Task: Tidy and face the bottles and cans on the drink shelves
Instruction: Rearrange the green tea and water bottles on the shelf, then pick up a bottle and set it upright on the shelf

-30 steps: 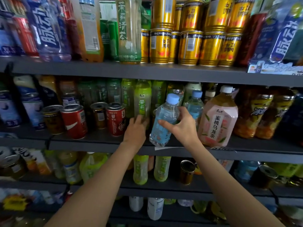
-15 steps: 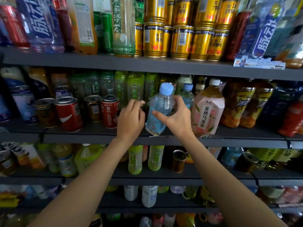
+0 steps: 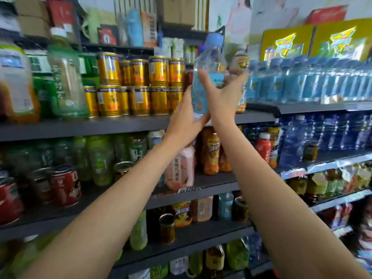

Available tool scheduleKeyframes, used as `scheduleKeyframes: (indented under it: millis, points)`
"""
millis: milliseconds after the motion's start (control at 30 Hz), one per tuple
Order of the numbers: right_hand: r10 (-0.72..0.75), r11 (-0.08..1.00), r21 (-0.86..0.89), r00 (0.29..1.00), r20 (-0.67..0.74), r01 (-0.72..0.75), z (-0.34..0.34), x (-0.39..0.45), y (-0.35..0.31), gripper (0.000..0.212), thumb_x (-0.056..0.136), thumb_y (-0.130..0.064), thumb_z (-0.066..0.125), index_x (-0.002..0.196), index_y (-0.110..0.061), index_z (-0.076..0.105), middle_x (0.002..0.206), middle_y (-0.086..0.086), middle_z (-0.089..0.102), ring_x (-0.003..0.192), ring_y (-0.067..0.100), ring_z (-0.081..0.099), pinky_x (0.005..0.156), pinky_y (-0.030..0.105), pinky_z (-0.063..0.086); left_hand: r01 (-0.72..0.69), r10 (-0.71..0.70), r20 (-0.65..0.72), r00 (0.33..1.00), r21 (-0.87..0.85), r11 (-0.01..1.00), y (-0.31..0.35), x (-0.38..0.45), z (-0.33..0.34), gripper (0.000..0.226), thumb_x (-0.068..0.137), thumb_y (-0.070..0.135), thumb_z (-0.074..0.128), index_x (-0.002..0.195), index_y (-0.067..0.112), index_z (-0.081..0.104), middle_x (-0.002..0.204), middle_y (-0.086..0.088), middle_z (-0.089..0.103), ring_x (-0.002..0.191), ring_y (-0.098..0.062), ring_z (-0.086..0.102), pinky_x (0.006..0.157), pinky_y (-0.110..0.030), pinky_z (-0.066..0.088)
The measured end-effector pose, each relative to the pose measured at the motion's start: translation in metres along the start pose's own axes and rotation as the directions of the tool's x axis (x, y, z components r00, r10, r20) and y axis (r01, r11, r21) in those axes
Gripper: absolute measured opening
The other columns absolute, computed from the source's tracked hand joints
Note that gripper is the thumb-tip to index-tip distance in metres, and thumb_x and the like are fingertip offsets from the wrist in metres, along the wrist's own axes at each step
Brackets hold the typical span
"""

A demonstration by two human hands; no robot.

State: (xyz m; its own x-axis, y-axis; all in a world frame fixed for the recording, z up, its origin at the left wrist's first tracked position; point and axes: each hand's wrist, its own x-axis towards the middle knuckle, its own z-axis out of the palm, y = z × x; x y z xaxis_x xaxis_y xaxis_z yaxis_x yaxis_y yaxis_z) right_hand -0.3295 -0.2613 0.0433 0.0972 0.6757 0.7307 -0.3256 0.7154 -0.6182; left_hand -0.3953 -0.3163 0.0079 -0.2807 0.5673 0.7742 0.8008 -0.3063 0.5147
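A small clear water bottle with a light blue cap and blue label is raised upright in front of the upper shelf, to the right of the stacked gold cans. My right hand grips its middle, thumb on the near side and fingers behind. My left hand is spread just below and left of the bottle, its fingers at the bottle's base.
Wrapped packs of blue water bottles fill the shelf to the right. A pink peach tea bottle, green tea bottles and red cans stand on the middle shelf. Yellow cartons sit up top.
The water bottle has been lifted off the middle shelf up to the level of the upper shelf. My left hand left the green bottles and came under it. The view swung up and right.
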Motion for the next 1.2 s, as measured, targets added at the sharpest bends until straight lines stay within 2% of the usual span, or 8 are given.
scheduleKeyframes:
  millis: [67,167,300,533,733,933,1067,1200]
  points:
    - [-0.02,0.999,-0.03,0.997,0.069,0.022,-0.027,0.028,0.015,0.067,0.075,-0.03,0.077,0.121,-0.005,0.036,0.101,0.001,0.054,0.089,0.013,0.061,0.083,0.031,0.052,0.01,-0.01,0.015,1.0,0.011,1.0,0.011,0.022,0.033,0.078,0.083,0.022,0.068,0.145,0.012,0.022,0.138,0.002,0.045,0.123,-0.009,0.045,0.101,-0.021,0.037]
    - [-0.053,0.983,-0.165,0.978,0.199,0.087,-0.073,0.074,0.048,0.074,0.08,-0.017,0.072,0.138,-0.01,0.026,0.115,-0.003,0.049,0.092,-0.003,0.055,0.08,0.008,0.044,0.112,-0.116,0.081,0.99,0.048,0.992,0.027,0.059,0.094,0.079,0.09,0.021,0.06,0.149,0.01,0.009,0.151,-0.006,0.03,0.136,-0.019,0.033,0.105,-0.025,0.03]
    - [-0.059,0.931,-0.346,0.985,0.161,0.112,-0.124,0.141,0.092,0.083,0.08,-0.013,0.071,0.145,-0.01,0.02,0.142,0.01,0.043,0.129,0.022,0.044,0.104,0.028,0.037,0.083,-0.092,0.078,0.993,0.113,0.99,0.045,0.108,0.185,0.052,0.09,0.01,0.054,0.137,0.006,0.034,0.132,-0.011,0.048,0.12,-0.026,0.049,0.083,-0.024,0.038]
    - [0.06,0.882,-0.467,0.968,0.242,0.062,-0.171,0.235,0.157,0.083,0.084,-0.014,0.069,0.147,-0.013,0.014,0.15,0.008,0.03,0.135,0.023,0.034,0.103,0.029,0.031,0.233,-0.253,0.079,0.964,0.201,0.951,0.039,0.181,0.293,0.026,0.088,0.009,0.053,0.113,0.006,0.048,0.107,-0.008,0.052,0.093,-0.019,0.047,0.078,-0.029,0.038]
    - [0.056,0.723,-0.67,0.953,0.297,0.167,-0.191,0.258,0.197,0.066,0.089,-0.016,0.061,0.143,-0.006,0.024,0.144,0.019,0.027,0.132,0.036,0.029,0.107,0.042,0.033,0.241,-0.308,0.151,0.939,0.35,0.905,0.032,0.207,0.327,0.041,0.092,0.012,0.05,0.132,0.008,0.041,0.128,-0.014,0.053,0.115,-0.029,0.051,0.09,-0.032,0.041]
    - [-0.125,0.793,-0.542,0.945,0.303,0.278,-0.211,0.245,0.21,0.035,0.087,0.004,0.046,0.121,-0.005,0.048,0.126,0.015,0.039,0.114,0.031,0.044,0.08,0.029,0.04,0.239,-0.303,0.118,0.945,0.381,0.893,0.031,0.204,0.336,0.046,0.092,0.03,0.055,0.132,0.008,0.047,0.131,-0.014,0.053,0.119,-0.027,0.051,0.098,-0.036,0.042]
    - [-0.366,0.875,-0.233,0.894,0.257,0.425,-0.216,0.183,0.207,0.025,0.087,-0.003,0.039,0.099,0.001,0.06,0.1,0.016,0.052,0.085,0.022,0.053,0.065,0.013,0.033,0.042,-0.003,-0.115,0.993,0.346,0.937,0.03,0.153,0.325,0.031,0.09,0.011,0.053,0.121,0.007,0.056,0.12,-0.005,0.055,0.1,-0.012,0.056,0.089,-0.025,0.045]
    - [-0.348,0.871,-0.203,0.854,0.388,0.447,-0.213,0.113,0.229,0.026,0.081,-0.007,0.036,0.089,0.002,0.059,0.09,0.016,0.055,0.08,0.023,0.047,0.068,0.022,0.034,-0.054,0.146,-0.206,0.968,0.397,0.916,0.003,0.058,0.299,0.026,0.081,0.005,0.046,0.101,0.006,0.062,0.102,-0.005,0.057,0.083,-0.007,0.053,0.072,-0.022,0.045]
